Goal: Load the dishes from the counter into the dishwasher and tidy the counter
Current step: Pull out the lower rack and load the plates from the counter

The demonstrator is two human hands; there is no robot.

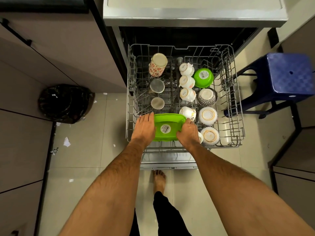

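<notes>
A green plastic tray (167, 126) lies upside down, label up, at the front of the pulled-out dishwasher rack (238, 116). My left hand (144, 126) rests on the tray's left edge with fingers fairly straight. My right hand (187, 132) grips its right edge, fingers curled over the rim. Behind the tray stand a flowered mug (157, 64), two steel cups (157, 86), several white teacups (186, 81), a green bowl (203, 77), a patterned bowl (207, 97) and two white gold-rimmed bowls (208, 115), all upside down.
The dishwasher's open door (168, 160) lies under the rack. A blue plastic stool (288, 77) stands right of the rack. A black bin bag (65, 103) sits on the floor at left, with paper scraps (66, 141) around it. Cabinets flank both sides. My bare foot (159, 180) is below the door.
</notes>
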